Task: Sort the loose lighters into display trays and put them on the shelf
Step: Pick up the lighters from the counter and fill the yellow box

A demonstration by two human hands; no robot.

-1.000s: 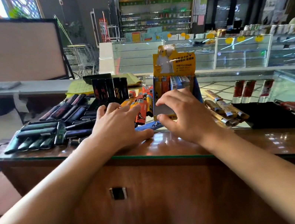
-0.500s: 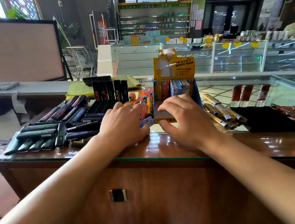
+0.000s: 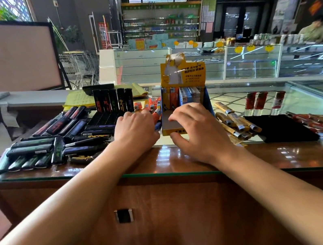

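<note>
Yellow cardboard display tray (image 3: pixel 183 105) stands near the front edge of the tabletop (image 3: pixel 183 157), partly filled with upright lighters at its back; the right hand (image 3: pixel 195 129) curls over its low front wall, thumb against the face; the left hand (image 3: pixel 134 130) rests just beside it, fingers bent over loose orange lighters (image 3: pixel 155 110), though whether it grips one I cannot tell; black lighters (image 3: pixel 52 140) heap toward the left edge. Light, thin card likely buckles, so hold the tray low by both side walls; smooth plastic lighters may slip.
</note>
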